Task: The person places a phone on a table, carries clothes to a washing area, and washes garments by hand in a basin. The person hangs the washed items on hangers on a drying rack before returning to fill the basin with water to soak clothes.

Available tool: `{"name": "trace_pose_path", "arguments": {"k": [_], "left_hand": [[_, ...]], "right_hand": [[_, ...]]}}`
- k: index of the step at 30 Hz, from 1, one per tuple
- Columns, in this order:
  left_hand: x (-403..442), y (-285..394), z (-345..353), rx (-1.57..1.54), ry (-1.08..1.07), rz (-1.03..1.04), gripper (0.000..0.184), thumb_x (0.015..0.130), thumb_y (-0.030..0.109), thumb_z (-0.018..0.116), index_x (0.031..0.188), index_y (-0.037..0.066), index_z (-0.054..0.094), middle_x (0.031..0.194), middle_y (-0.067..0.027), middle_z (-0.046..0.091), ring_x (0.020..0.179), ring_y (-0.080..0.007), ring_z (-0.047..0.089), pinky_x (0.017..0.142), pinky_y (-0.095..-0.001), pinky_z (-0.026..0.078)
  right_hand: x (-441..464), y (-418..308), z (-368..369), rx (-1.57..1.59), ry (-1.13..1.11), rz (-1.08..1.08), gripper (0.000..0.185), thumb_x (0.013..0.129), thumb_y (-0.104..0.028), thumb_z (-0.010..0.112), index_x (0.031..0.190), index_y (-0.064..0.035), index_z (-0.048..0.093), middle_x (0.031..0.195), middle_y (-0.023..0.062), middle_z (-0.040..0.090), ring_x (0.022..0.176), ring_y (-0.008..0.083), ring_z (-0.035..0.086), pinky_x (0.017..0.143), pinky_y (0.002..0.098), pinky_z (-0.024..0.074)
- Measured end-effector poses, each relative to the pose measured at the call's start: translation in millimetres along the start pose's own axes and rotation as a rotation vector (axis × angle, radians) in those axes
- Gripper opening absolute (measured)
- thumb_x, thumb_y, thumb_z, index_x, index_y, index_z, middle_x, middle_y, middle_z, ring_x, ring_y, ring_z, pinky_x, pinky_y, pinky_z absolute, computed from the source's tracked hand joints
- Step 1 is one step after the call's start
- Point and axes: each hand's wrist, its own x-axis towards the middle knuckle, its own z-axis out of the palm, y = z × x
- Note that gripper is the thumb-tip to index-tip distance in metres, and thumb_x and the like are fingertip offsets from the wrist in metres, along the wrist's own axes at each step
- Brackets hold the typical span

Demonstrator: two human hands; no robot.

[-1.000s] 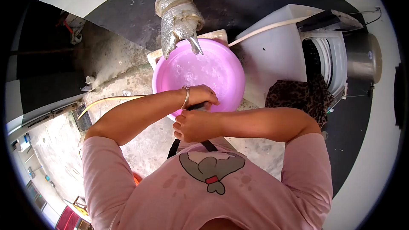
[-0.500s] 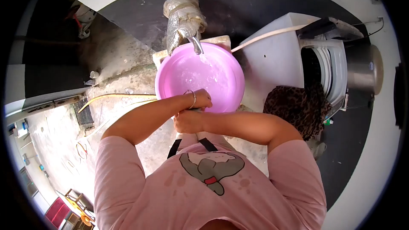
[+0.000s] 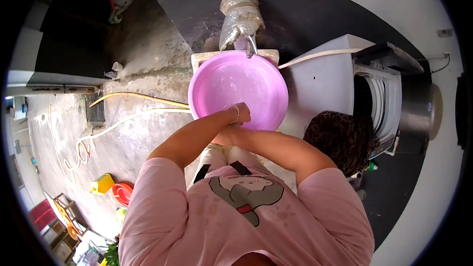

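A large pink basin (image 3: 198, 81) stands in front of me, its inside wet and shiny. My left hand (image 3: 241, 113), with a bracelet at the wrist, is closed over the basin's near side, its knuckles up. What it holds, if anything, is hidden. My right hand (image 3: 224, 137) lies at the near rim beneath my left forearm, so its fingers do not show. Beyond the basin's far rim is a metal tap (image 3: 252, 47), beside a pipe wrapped in silvery foil (image 3: 241, 17).
A white washing machine (image 3: 322, 76) stands at right, with leopard-print cloth (image 3: 340, 140) hanging on it. A pale hose (image 3: 320, 56) runs to it. Hoses (image 3: 143, 96) cross the concrete floor at left. Farther back are a yellow jug (image 3: 102, 184) and a red basin (image 3: 122, 193).
The view has shifted, so the basin and tap sit farther right and the jug and red basin show. My right hand's fingers have become hidden under my left forearm.
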Motion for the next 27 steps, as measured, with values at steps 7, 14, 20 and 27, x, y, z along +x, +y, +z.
{"name": "trace_pose_path", "arguments": {"k": [7,14,20,27], "left_hand": [[44,-52,31,0.329,0.051,0.065,0.018,0.068,0.018,0.062,0.077,0.003,0.066,0.072,-0.013,0.064,0.071,-0.0207,0.064,0.063,-0.0354,0.05],[-43,-52,3,0.277,0.29,-0.162,0.027,0.074,0.03,0.064,0.079,0.003,0.065,0.074,-0.0117,0.064,0.074,-0.0222,0.062,0.064,-0.0363,0.049],[-159,-138,-37,-0.205,0.59,-0.235,0.03,0.076,0.033,0.063,0.079,0.003,0.065,0.075,-0.0104,0.064,0.073,-0.0213,0.062,0.064,-0.0362,0.048],[-394,-308,3,-1.657,0.456,0.357,0.043,0.077,0.04,0.063,0.108,0.011,0.054,0.106,-0.0073,0.059,0.092,-0.0183,0.057,0.063,-0.0402,0.052]], "right_hand": [[0,-19,-16,0.585,-0.038,0.086,0.033,0.082,-0.019,0.049,0.11,-0.0015,0.053,0.113,0.0153,0.055,0.107,0.0219,0.049,0.094,0.0353,0.0348],[45,-50,-21,0.402,-0.015,-0.036,0.028,0.08,-0.019,0.051,0.103,-0.0025,0.054,0.108,0.0154,0.054,0.104,0.0232,0.05,0.091,0.0356,0.0367],[114,-124,-17,-0.028,0.099,-0.433,0.023,0.078,-0.018,0.052,0.096,-0.0034,0.054,0.105,0.0155,0.054,0.101,0.0244,0.05,0.088,0.0358,0.0384],[224,-283,-103,-0.026,0.77,-0.497,0.025,0.061,-0.009,0.065,0.084,-0.0074,0.056,0.085,0.0105,0.059,0.079,0.0276,0.057,0.074,0.0356,0.0467]]}}
